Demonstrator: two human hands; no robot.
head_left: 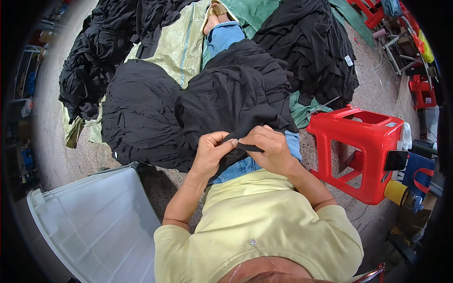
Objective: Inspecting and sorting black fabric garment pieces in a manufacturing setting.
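Black garment (236,94) lies draped over my lap and outstretched leg, just left of the red plastic stool (363,146). From the head camera I see my left hand (212,153) and right hand (270,147) both pinching its near hem, fingertips almost meeting. More black fabric (137,113) is heaped left of the stool beyond my lap, and a translucent plastic bin (94,221) sits further left, nearer me.
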